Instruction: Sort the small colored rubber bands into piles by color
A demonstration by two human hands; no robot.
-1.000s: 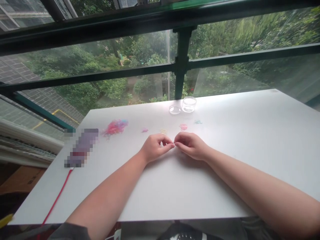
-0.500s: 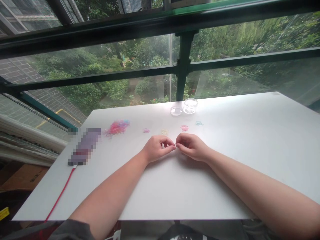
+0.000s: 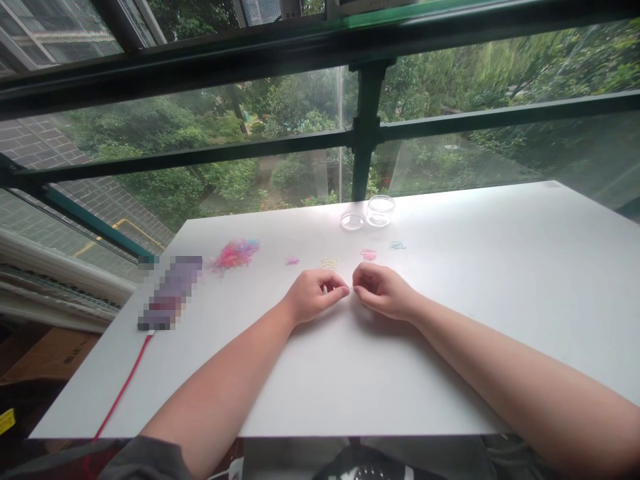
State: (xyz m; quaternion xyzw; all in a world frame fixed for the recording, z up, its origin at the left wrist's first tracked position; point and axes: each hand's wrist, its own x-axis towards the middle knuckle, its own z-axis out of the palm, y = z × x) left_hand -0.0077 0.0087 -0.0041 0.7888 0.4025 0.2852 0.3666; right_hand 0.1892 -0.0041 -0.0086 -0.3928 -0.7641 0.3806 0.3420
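My left hand [image 3: 313, 297] and my right hand [image 3: 385, 292] face each other above the middle of the white table [image 3: 370, 380]. Thumb and fingers are pinched together on both, with a narrow gap between the two sets of fingertips. Whatever they grip is too small to make out. Just beyond them lie small piles of thin, band-like pieces: a purple pile [image 3: 293, 261], a pale yellow pile [image 3: 329, 264], a pink pile [image 3: 369, 255] and a teal pile [image 3: 397, 245]. Farther left is a larger mixed pile [image 3: 235, 255], mostly pink and red.
A clear round jar [image 3: 381, 212] stands at the far edge, beside a shallow clear lid [image 3: 352, 221]. On the left lies a blurred-out, phone-like object [image 3: 171, 293] with a red cable [image 3: 123, 387] running off the near edge. Green-framed windows rise behind the table.
The fingertips of my two hands have drawn slightly apart, widening the small gap between them. The piles, jar and lid have stayed in place.
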